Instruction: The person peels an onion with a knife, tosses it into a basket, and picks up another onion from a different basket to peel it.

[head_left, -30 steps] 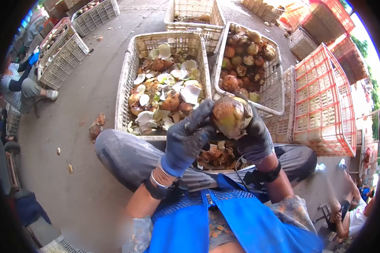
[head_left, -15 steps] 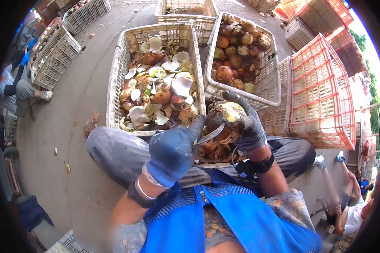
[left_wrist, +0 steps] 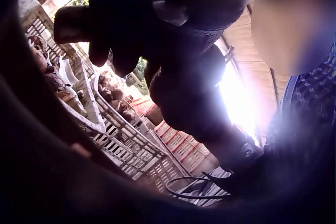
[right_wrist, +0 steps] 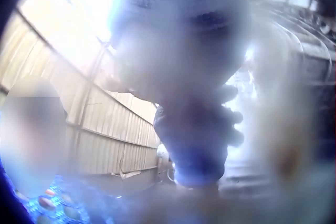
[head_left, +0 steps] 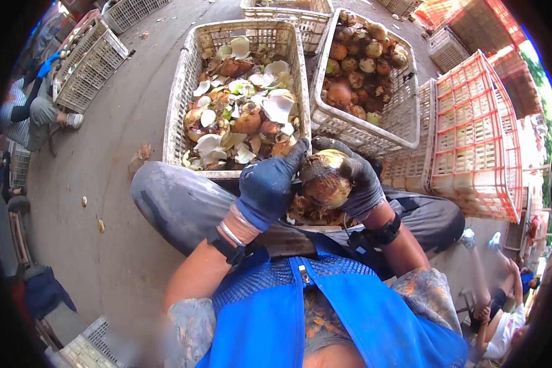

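My gloved right hand [head_left: 363,184] grips a large brown and yellow onion [head_left: 325,184] in front of my lap, fingers curled around its far and right sides. Beside it, at the onion's left, is my gloved left hand [head_left: 268,187], curled in a fist with the thumb reaching up. It holds a small curved knife, whose blade is hidden at this moment. In the left wrist view a curled gloved hand [left_wrist: 178,66] is a dark silhouette. The right wrist view is hazy, with a gloved hand [right_wrist: 191,134] in the middle. Loose peels [head_left: 297,211] lie below the onion.
A crate [head_left: 176,122] of peels and white layers stands ahead, left of a crate [head_left: 365,136] of whole onions. Red-and-white stacked crates [head_left: 472,141] rise at the right. Other people sit at the far left [head_left: 27,116] and lower right [head_left: 503,319].
Both hands came lower with the onion, which has been turned. The knife blade, visible against the onion half a second ago, is now out of sight, and the left hand is closer to the onion.
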The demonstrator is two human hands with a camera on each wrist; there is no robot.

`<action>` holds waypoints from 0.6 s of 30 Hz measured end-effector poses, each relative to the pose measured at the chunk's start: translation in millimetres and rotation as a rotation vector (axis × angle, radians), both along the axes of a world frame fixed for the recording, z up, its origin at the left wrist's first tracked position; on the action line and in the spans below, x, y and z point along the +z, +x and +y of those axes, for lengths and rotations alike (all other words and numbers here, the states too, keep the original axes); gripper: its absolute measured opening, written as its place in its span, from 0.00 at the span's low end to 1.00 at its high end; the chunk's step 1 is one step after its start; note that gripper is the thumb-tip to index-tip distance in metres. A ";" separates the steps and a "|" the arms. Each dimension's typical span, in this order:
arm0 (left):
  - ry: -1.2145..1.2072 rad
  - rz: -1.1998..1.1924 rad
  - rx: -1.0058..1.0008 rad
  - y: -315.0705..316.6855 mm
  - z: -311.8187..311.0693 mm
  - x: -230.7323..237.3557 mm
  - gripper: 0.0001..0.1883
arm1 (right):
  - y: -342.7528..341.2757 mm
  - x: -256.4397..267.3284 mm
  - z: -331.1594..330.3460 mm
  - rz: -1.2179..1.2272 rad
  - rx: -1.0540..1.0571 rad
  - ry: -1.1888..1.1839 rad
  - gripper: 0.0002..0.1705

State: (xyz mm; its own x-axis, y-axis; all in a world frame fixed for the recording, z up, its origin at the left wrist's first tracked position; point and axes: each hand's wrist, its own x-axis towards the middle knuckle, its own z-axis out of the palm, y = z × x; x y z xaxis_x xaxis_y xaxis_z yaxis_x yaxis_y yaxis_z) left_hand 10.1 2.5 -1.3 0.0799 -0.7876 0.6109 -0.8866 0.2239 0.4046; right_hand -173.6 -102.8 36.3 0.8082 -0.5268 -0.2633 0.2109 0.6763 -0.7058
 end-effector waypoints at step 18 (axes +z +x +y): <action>0.038 -0.105 0.121 1.2 4.2 5.4 0.33 | 1.7 25.5 -6.6 0.472 0.069 -0.774 0.47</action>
State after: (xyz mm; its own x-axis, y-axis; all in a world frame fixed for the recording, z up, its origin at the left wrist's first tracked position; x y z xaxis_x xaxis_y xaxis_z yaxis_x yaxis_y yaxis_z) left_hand 11.3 6.7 4.1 0.1133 -0.7987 0.5910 -0.9441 0.0988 0.3146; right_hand -171.8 -109.4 61.9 0.7422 -0.6489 -0.1672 -0.2385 -0.0226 -0.9709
